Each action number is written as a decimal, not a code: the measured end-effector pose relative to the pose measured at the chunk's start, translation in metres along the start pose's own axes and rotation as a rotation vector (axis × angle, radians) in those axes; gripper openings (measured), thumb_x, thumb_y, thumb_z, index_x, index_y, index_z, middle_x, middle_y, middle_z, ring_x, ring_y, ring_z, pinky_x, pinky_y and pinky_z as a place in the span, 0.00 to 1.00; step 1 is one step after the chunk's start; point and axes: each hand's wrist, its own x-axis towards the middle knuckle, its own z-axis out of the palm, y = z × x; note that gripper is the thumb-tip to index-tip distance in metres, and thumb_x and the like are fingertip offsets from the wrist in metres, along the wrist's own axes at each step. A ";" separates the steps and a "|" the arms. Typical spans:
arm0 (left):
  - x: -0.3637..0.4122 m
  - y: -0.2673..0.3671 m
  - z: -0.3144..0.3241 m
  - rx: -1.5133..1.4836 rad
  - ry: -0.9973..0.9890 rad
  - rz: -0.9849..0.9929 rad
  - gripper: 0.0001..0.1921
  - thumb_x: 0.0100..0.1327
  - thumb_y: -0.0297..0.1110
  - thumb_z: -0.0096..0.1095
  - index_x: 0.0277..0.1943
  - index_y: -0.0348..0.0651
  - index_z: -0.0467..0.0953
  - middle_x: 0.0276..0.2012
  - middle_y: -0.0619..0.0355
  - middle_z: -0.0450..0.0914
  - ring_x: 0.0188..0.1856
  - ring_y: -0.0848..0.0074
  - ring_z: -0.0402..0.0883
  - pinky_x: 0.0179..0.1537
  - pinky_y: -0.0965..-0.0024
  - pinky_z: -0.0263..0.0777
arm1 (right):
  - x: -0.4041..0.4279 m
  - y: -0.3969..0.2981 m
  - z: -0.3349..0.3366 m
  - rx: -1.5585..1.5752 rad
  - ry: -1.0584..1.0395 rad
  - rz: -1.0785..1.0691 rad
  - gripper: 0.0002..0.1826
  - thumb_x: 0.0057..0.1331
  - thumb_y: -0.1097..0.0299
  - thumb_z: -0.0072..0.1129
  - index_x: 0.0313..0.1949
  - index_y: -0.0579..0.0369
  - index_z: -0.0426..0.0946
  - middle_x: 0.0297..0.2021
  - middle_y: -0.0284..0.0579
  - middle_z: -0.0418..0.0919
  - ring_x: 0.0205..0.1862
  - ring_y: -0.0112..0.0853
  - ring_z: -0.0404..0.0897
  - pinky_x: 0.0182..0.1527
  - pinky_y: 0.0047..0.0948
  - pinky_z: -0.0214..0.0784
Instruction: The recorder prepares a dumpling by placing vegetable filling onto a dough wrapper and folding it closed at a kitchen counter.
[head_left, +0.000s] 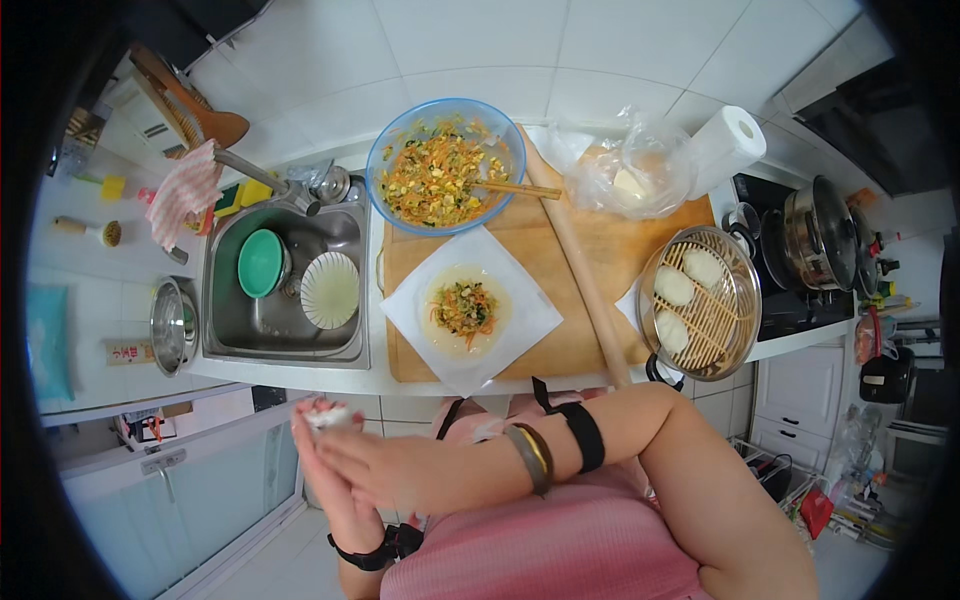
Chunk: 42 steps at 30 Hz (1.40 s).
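My left hand (322, 465) and my right hand (382, 463) are pressed together to the left of my body, below the counter edge. A crumpled white piece, seemingly paper towel (328, 417), shows between their fingers, partly hidden. Before me, a white square sheet (409, 304) lies diagonally on a wooden board (420, 369). On it rests a thin, translucent round wrapper (501, 330), topped by a mound of chopped vegetable filling (465, 309). Behind stands a blue-rimmed clear bowl (375, 191) of filling (435, 176), with chopsticks (525, 189) resting in it.
A long wooden rolling pin (577, 255) crosses the board. To its right, a steamer pot (750, 322) holds three pale buns (673, 286) on a slatted rack (697, 330). Dough (630, 182) sits in a plastic bag (660, 146) near a paper towel roll (724, 150). The sink (255, 330) holds dishes.
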 end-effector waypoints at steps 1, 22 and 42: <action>0.002 0.008 -0.010 -0.076 0.010 0.026 0.12 0.70 0.45 0.45 0.44 0.47 0.67 0.38 0.61 0.71 0.40 0.79 0.69 0.39 0.73 0.67 | 0.000 -0.006 -0.002 0.003 -0.007 -0.003 0.21 0.55 0.73 0.52 0.50 0.64 0.66 0.48 0.50 0.67 0.48 0.39 0.72 0.39 0.29 0.72; 0.091 0.036 -0.071 1.064 -0.182 0.696 0.27 0.70 0.50 0.38 0.62 0.36 0.60 0.61 0.50 0.62 0.63 0.65 0.59 0.65 0.60 0.49 | 0.124 0.049 0.069 0.695 0.537 0.489 0.28 0.72 0.59 0.38 0.65 0.63 0.48 0.61 0.54 0.60 0.66 0.41 0.55 0.66 0.34 0.47; 0.117 0.085 -0.068 -0.248 0.081 -0.057 0.34 0.61 0.52 0.59 0.63 0.39 0.62 0.63 0.49 0.63 0.65 0.77 0.59 0.65 0.74 0.48 | 0.173 0.028 0.086 -0.232 0.634 0.219 0.27 0.65 0.63 0.47 0.60 0.64 0.59 0.61 0.56 0.59 0.63 0.48 0.58 0.64 0.43 0.49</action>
